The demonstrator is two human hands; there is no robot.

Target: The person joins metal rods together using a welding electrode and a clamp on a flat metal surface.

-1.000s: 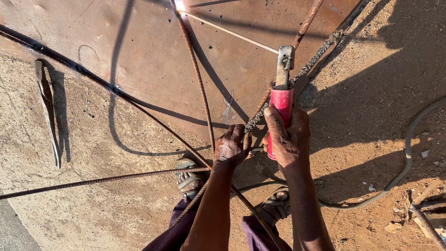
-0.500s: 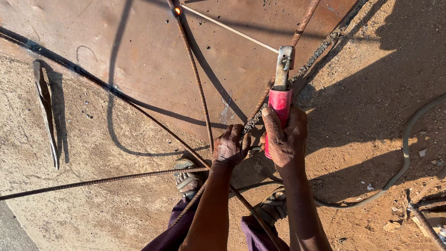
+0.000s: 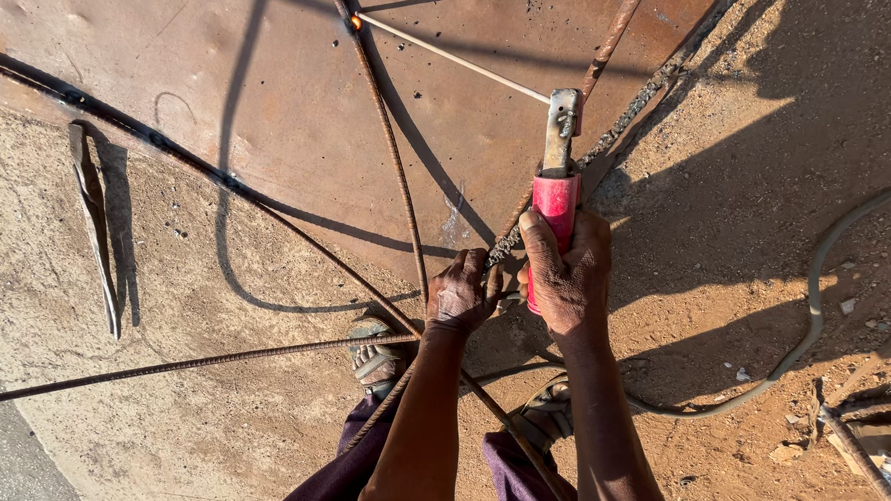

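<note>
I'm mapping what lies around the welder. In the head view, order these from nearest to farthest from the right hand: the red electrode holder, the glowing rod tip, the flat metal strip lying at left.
1. Red electrode holder: in the right hand.
2. Glowing rod tip: up and left, on the rusty sheet.
3. Flat metal strip: far left, on the ground.

Both forearms rise from the bottom edge of the view, bare and nearly parallel, elbows out of sight. The left hand [image 3: 461, 293] is curled into a loose fist, knuckles up and fingers tucked under, wrist straight. The right hand [image 3: 565, 276] sits just beside it and a little further forward, its fingers wrapped in a full, closed grip, the thumb lying along the near side (its tip pointing up the frame). The right wrist bends slightly inward. Whether the left fingers actually clamp anything is hard to tell, since they are hidden underneath.
</note>
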